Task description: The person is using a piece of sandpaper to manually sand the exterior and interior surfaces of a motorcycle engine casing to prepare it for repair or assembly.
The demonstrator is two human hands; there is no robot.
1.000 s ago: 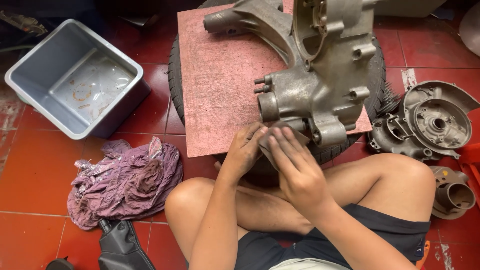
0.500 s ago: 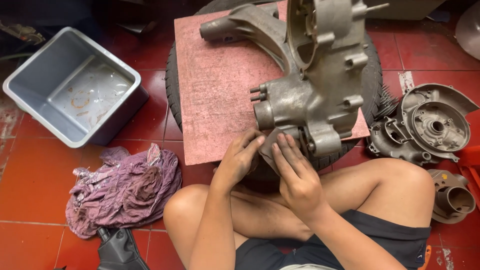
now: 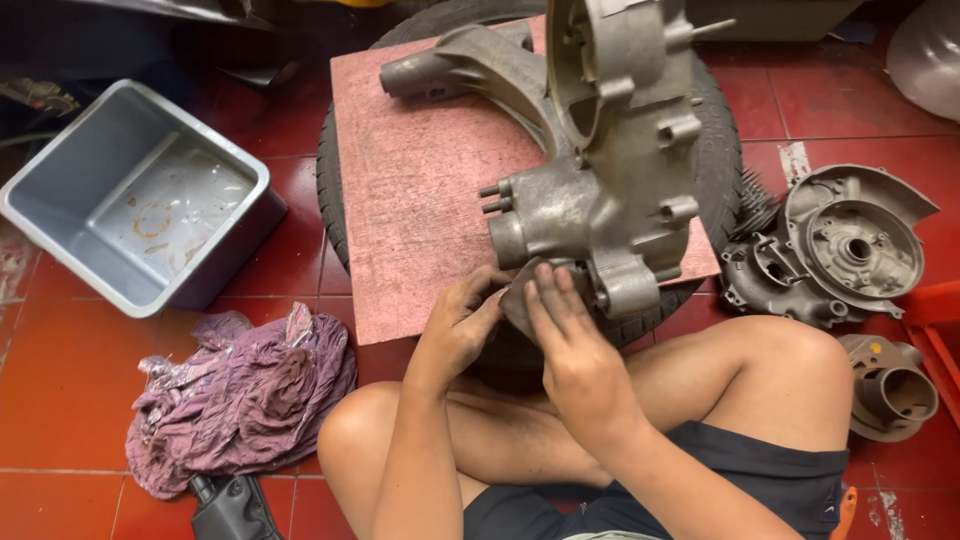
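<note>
1. Where the crossed legs meet the tyre, the right hand (image 3: 580, 365) presses flat fingers on a small grey abrasive sheet (image 3: 518, 298); the left hand (image 3: 455, 330) pinches its near edge.
2. That sheet lies against the lower boss of the engine casing (image 3: 600, 180).
3. The casing stands on a pink board (image 3: 420, 200) laid over a tyre (image 3: 330, 190).
4. Left: purple rag (image 3: 240, 395), grey tub (image 3: 130, 210). Right: cover plate (image 3: 840, 245).

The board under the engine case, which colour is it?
The board is dull pinkish red, scuffed. The head view shows it.
</note>
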